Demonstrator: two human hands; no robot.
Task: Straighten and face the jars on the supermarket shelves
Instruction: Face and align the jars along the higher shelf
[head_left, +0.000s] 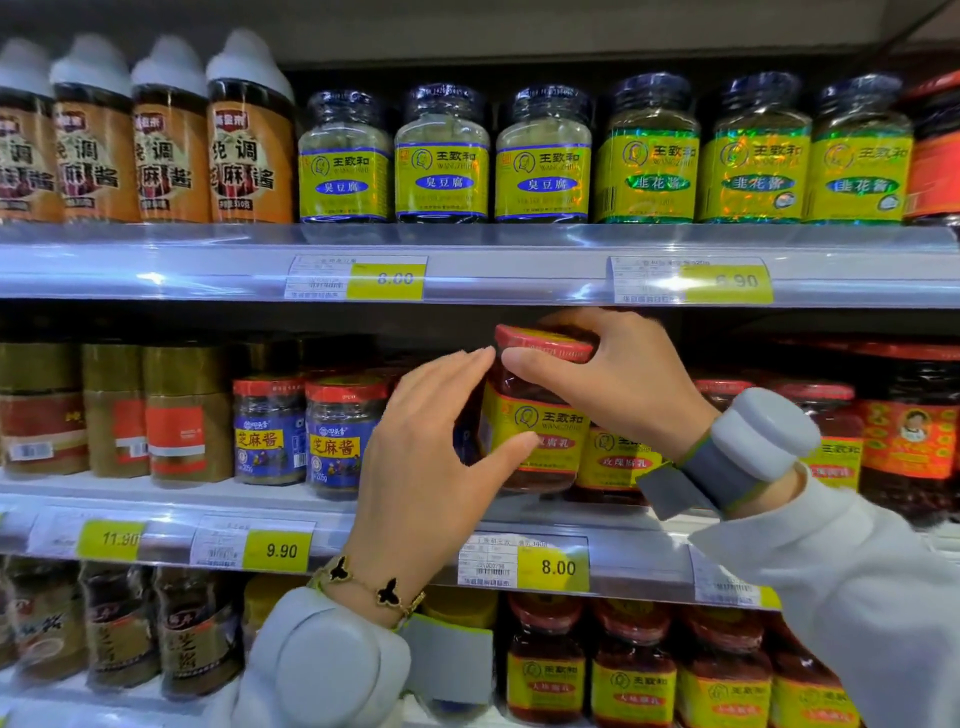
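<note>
- Right hand (613, 379) grips the red lid of a jar (535, 415); left hand (441, 441) cups its side, thumb on the label.
- Jar sits at the middle shelf (363, 525) front, seemingly lifted slightly.
- Likely glass: rigid, heavyish, slick, breakable. Hold lid and body.
- Long axis near upright, tilted slightly; yellow label faces out.

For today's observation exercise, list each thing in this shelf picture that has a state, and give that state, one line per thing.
Red-lidded jar: held in both hands on the middle shelf, lid on, yellow label facing out.
Left hand: fingers and thumb around the jar's side.
Right hand: gripping the jar's lid.
Blue-labelled jars: upright, lids on, labels facing out.
Top-shelf yellow-labelled jars: upright in a row, sealed, labels forward.
</note>
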